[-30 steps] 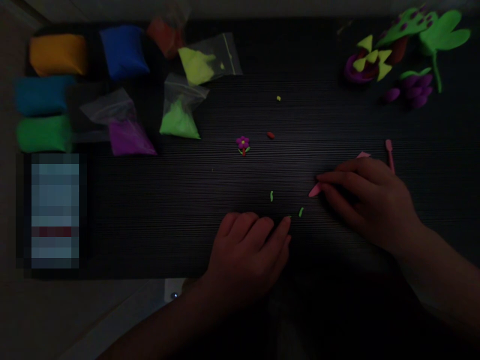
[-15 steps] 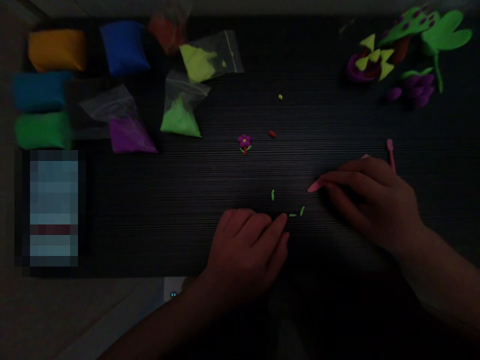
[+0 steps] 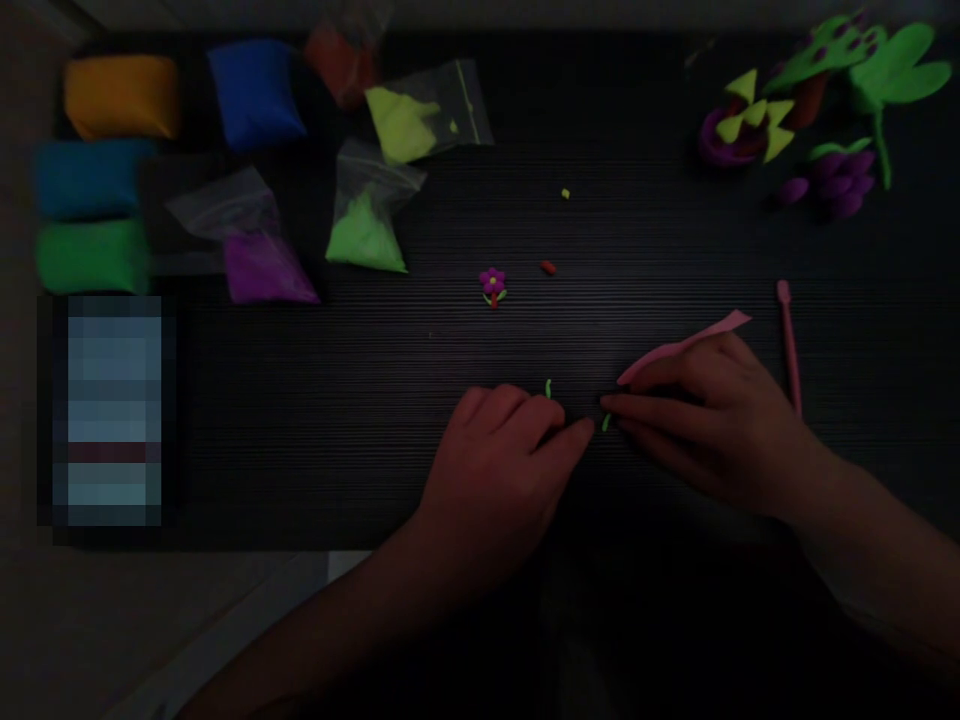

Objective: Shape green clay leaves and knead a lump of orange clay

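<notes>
With 12 at the far edge of the table, the near strip (image 3: 606, 423) of green clay lies at 4 o'clock from the middle of the view, between the two hands. One small flower (image 3: 493, 285), at 12 o'clock, looks complete, with petals, stem and leaves in place. Unjoined are both strips, the red bit (image 3: 548, 268) and the yellow bit (image 3: 565, 193), so a second set of parts seems shaped but none of it assembled. The near strip's long axis runs roughly from 1 to 7 o'clock; the far strip (image 3: 548, 388), at 10 o'clock from it, stands nearly 12 to 6, its lower end hidden. The right hand (image 3: 720, 420) has thumb and fingertips drawn close at the near strip; whether they pinch it I cannot tell. Beside that hand the knife (image 3: 682, 345) points to 8 o'clock. The left hand (image 3: 502, 465) reaches its forefinger toward the near strip, other fingers curled; anything underneath is hidden.
</notes>
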Action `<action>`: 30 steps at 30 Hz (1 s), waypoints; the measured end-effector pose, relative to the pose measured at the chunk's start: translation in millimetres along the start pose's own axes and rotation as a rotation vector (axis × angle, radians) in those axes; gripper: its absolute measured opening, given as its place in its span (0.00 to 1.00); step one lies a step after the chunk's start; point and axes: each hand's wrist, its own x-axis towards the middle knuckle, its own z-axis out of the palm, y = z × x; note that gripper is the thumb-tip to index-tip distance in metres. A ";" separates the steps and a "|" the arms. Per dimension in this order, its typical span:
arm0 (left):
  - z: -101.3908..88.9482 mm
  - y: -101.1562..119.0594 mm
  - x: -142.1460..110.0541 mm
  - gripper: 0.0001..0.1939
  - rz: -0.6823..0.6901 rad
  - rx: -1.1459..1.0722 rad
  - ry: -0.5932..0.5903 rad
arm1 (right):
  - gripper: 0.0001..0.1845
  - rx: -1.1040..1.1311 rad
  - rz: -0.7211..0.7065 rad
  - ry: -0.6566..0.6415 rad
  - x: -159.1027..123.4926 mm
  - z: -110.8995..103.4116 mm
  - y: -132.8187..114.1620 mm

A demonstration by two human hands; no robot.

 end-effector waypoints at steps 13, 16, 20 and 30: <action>6.5 2.0 -1.9 0.07 -0.003 -0.084 0.040 | 0.09 0.022 0.003 -0.007 0.0 3.3 -2.7; 9.0 3.3 -4.1 0.07 -0.006 -0.082 0.064 | 0.09 0.041 0.006 -0.012 -0.6 3.1 -3.5; 11.2 4.2 -8.2 0.07 -0.034 -0.102 0.072 | 0.09 0.058 -0.012 -0.018 -0.7 3.8 -4.5; 11.1 5.0 -14.5 0.09 -0.038 -0.081 0.108 | 0.10 0.027 -0.031 -0.031 0.4 5.0 -7.4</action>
